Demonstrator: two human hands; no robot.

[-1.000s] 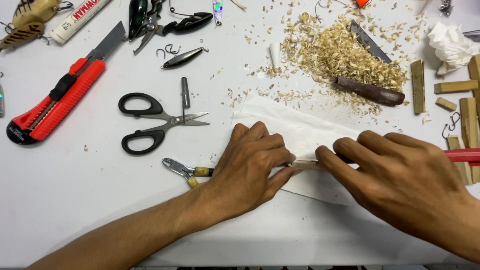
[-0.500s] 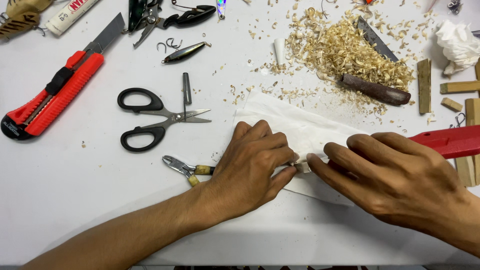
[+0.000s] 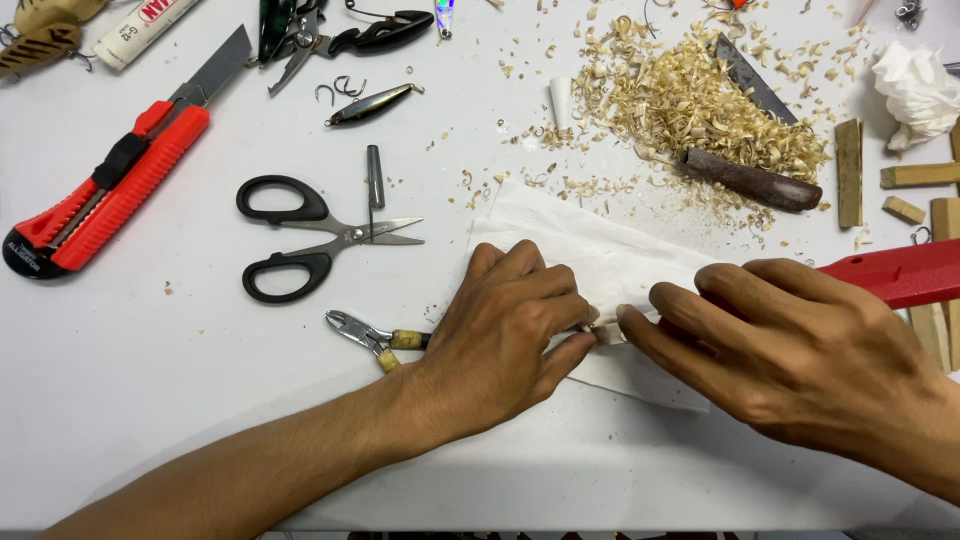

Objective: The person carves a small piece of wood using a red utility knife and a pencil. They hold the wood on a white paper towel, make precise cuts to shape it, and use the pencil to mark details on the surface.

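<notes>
A white paper tissue (image 3: 600, 250) lies spread on the white table. My left hand (image 3: 500, 330) rests on its left part, thumb and forefinger pinched on a small pale wooden piece (image 3: 605, 332). My right hand (image 3: 800, 360) covers the tissue's right part, its fingertips meeting the same piece. A red tool handle (image 3: 890, 275) sticks out to the right from under this hand, which grips it. The tool's working end is hidden by the fingers.
Black scissors (image 3: 300, 240) and small pliers (image 3: 365, 335) lie left of my left hand. A big red utility knife (image 3: 110, 185) is at far left. Wood shavings (image 3: 690, 100), a dark-handled knife (image 3: 750, 180), wood blocks (image 3: 848, 170) and a crumpled tissue (image 3: 915, 90) sit at the back right.
My right hand has slid a little left toward the left hand, and the red handle has lifted higher and shows more. The left hand has stayed in place.
</notes>
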